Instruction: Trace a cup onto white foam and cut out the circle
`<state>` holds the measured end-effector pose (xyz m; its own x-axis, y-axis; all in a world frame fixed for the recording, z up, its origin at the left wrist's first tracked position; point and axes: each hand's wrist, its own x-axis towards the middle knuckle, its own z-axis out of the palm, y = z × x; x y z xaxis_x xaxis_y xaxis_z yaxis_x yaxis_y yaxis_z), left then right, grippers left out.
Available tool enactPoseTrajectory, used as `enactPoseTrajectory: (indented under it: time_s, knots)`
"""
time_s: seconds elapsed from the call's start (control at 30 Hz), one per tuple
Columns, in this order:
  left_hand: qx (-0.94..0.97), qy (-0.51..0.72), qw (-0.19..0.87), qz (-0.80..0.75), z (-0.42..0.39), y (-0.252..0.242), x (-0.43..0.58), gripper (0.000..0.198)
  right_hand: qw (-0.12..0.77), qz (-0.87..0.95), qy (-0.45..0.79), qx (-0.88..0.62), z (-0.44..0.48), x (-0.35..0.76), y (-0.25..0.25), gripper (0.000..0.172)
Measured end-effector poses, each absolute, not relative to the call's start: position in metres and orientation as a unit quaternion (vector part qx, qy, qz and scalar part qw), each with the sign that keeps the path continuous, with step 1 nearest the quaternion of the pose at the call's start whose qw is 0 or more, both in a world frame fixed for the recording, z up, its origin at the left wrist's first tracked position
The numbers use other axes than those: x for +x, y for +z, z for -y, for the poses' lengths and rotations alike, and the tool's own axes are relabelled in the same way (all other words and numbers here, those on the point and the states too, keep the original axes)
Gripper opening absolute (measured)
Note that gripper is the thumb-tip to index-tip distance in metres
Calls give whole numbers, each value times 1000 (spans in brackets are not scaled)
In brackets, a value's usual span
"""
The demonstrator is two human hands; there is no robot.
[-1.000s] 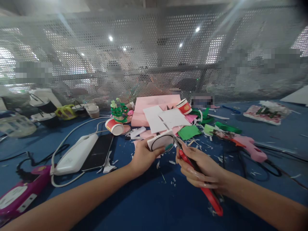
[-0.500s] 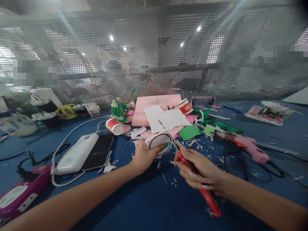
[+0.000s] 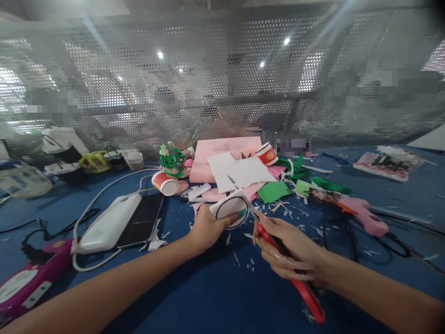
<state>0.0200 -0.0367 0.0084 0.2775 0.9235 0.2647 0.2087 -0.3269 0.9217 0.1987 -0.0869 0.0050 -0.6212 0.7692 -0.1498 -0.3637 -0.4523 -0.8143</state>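
My left hand (image 3: 208, 228) pinches a piece of white paper (image 3: 225, 207) with a black circle drawn on it. The thumb, with a teal nail, lies across the circle. Red-handled scissors (image 3: 303, 294) are gripped in my right hand (image 3: 290, 250), fingers wrapped round the handles. The blades meet the paper's right edge, and a blade tip shows beyond its top. Behind the paper lie white sheets (image 3: 248, 172) on pink paper (image 3: 225, 144).
Left: a white power bank (image 3: 109, 222) with a cable, a dark phone (image 3: 143, 219) and a purple power strip (image 3: 41, 271). A red-and-white paper cup (image 3: 166, 183) lies near a green paper plant (image 3: 172, 160). Right: green paper (image 3: 274, 191), scraps, and a pink glue gun (image 3: 361, 214).
The paper has tilted slightly in my left hand, baring more of the teal nail. The scissors' handle ends have swung slightly down and right. Both hands keep their hold.
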Motion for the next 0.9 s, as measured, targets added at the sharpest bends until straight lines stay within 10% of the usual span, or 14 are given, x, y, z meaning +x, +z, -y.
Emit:
enactPoseTrajectory:
  time_s: [0.9]
  knots:
    - [768, 376, 326, -402, 41, 6, 18, 22, 358, 395, 807, -255, 89, 198, 11, 35]
